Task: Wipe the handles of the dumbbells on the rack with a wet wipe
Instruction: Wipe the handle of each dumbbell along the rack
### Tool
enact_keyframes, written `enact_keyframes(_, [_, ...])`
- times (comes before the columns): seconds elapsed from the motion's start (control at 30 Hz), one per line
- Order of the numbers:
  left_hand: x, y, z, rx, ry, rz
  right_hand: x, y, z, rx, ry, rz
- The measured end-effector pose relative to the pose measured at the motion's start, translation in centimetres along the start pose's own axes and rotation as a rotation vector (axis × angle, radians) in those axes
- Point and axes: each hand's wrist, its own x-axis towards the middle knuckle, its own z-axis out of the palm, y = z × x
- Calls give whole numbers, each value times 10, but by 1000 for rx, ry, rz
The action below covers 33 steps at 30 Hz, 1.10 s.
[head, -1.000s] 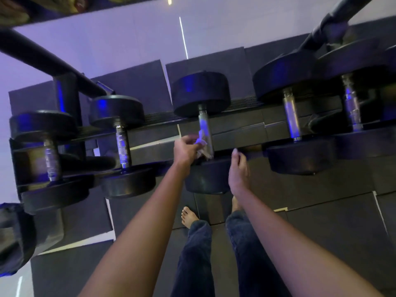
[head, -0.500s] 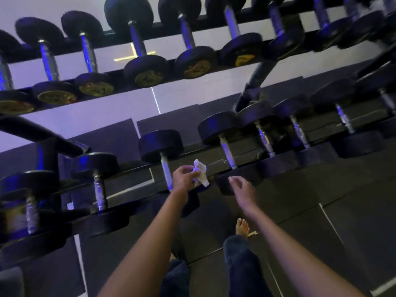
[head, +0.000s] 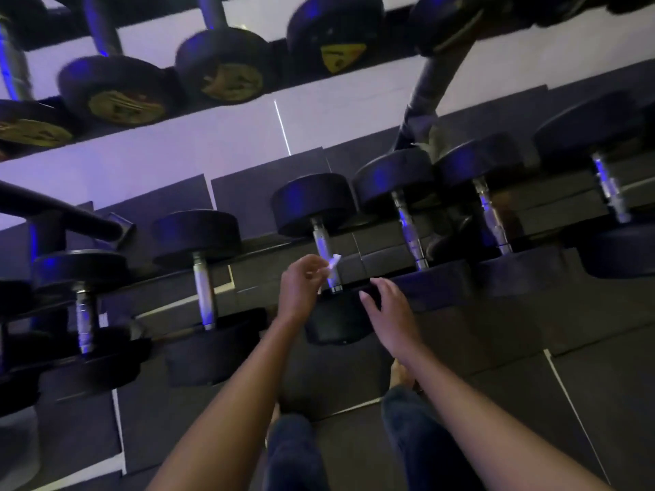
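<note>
Wet wipe at a lower-rack dumbbell handle

The left hand [head: 301,288] pinches the white wet wipe [head: 331,265] against the chrome dumbbell handle [head: 324,255]; the right hand [head: 386,306], fingers loosely spread, holds nothing beside the near weight head [head: 336,324].

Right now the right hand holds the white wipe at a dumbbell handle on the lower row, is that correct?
No. In the head view the left hand holds the white wipe at that dumbbell handle; the right hand is open.

The wet wipe [head: 332,261] in the left hand [head: 299,288] back against the dumbbell handle [head: 324,242], not beside it.
</note>
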Motion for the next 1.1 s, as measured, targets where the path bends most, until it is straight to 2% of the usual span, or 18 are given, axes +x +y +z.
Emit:
enact_keyframes(0.13, [22, -5, 11, 543, -347, 338, 17, 21, 22, 66, -97, 30])
enact_keyframes(0.2, [31, -11, 11, 721, -460, 481, 17, 23, 35, 189, -48, 53])
enact_keyframes(0.27, [40, -16, 14, 790, -523, 588, 13, 23, 46, 255, 50, 48])
enact_keyframes(0.4, [54, -7, 23, 1068, -579, 572, 11, 26, 58, 230, 205, -5])
enact_keyframes(0.57, [68, 13, 49, 1250, -673, 518, 9, 24, 59, 257, 237, -1])
enact_keyframes(0.63, [66, 11, 43, 1183, -640, 491, 15, 19, 56, 312, 254, 59])
enact_keyframes(0.73, [50, 2, 24, 937, -546, 474, 29, 7, 52, 305, 268, 195])
enact_keyframes(0.77, [45, -4, 17, 834, -505, 405, 32, 3, 53, 248, 281, 213])
enact_keyframes(0.83, [36, -14, 6, 620, -433, 147, 32, -1, 56, 153, 331, 202])
enact_keyframes(0.9, [33, -26, 3, 425, -394, -33, 31, -3, 57, 138, 375, 184])
enact_keyframes(1.1, [45, -50, 15, 120, -269, -262, 30, -2, 56, 162, 401, 179])
